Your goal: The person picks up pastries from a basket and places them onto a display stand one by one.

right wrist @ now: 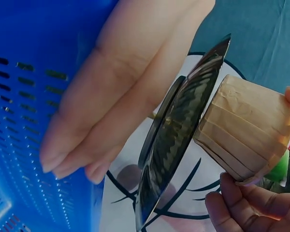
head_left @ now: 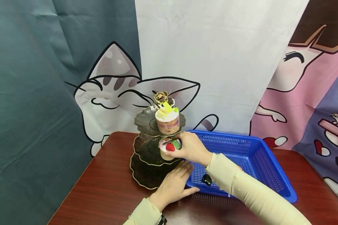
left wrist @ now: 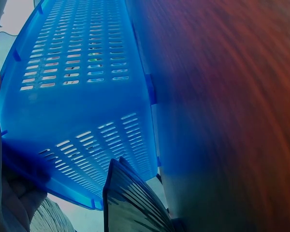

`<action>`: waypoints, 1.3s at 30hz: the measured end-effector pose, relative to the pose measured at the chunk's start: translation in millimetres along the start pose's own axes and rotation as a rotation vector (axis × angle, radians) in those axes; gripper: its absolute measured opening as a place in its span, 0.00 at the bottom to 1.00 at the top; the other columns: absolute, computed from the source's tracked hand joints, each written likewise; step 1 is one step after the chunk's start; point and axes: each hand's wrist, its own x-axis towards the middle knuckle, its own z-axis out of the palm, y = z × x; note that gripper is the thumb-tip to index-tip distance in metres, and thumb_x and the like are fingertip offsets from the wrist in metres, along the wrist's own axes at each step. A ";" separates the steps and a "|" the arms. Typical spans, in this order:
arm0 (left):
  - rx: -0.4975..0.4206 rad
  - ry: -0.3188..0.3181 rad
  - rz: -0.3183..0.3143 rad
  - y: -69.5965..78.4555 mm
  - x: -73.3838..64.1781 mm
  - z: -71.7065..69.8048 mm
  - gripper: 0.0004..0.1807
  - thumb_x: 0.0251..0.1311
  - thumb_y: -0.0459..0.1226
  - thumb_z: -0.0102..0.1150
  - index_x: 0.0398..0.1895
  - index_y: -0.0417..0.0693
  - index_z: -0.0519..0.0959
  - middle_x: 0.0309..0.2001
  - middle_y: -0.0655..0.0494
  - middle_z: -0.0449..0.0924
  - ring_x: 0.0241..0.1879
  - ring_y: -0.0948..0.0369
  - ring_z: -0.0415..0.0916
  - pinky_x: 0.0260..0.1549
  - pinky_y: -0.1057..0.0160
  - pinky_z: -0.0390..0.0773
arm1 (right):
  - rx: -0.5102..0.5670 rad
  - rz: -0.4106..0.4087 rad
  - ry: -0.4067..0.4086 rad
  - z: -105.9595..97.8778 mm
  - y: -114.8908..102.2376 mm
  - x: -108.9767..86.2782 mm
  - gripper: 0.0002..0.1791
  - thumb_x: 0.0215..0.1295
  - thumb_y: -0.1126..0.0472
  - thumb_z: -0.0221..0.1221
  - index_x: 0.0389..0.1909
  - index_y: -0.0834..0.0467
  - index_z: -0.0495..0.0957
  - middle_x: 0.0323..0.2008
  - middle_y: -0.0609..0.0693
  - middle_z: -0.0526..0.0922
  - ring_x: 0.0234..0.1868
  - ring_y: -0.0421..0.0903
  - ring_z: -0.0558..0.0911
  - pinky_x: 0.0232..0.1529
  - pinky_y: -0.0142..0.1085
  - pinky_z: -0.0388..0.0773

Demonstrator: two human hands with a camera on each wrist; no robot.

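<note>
My right hand [head_left: 192, 148] pinches a cupcake [head_left: 165, 153] with a strawberry and a green piece on top, over the middle tier of a dark three-tier cake stand [head_left: 147, 149]. In the right wrist view, the fingers [right wrist: 253, 205] hold the cupcake's pleated tan wrapper [right wrist: 246, 128], its base right at the tier's plate [right wrist: 179, 130]. My left hand [head_left: 175, 184] rests at the near left corner of a blue plastic basket [head_left: 273, 165], fingers extended and thumb spread along the front rim. A layered dessert cup [head_left: 168, 123] with yellow topping stands on the top tier.
Beside the stand's gold top ornament [head_left: 160, 97], a dark-topped dessert partly hides behind the yellow one. The basket stands on the brown table [head_left: 101, 184], right against the stand, with a small item inside near my right sleeve. A cartoon-print curtain [head_left: 219, 62] hangs behind.
</note>
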 end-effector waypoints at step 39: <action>-0.055 0.047 -0.022 0.1 0.7 3.7 0.44 0.53 0.64 0.59 0.66 0.46 0.67 0.61 0.57 0.73 0.64 0.61 0.70 0.65 0.65 0.70 | -0.028 0.011 0.004 31.3 -24.9 19.7 0.31 0.44 0.36 0.69 0.44 0.53 0.80 0.32 0.48 0.85 0.35 0.46 0.83 0.39 0.41 0.81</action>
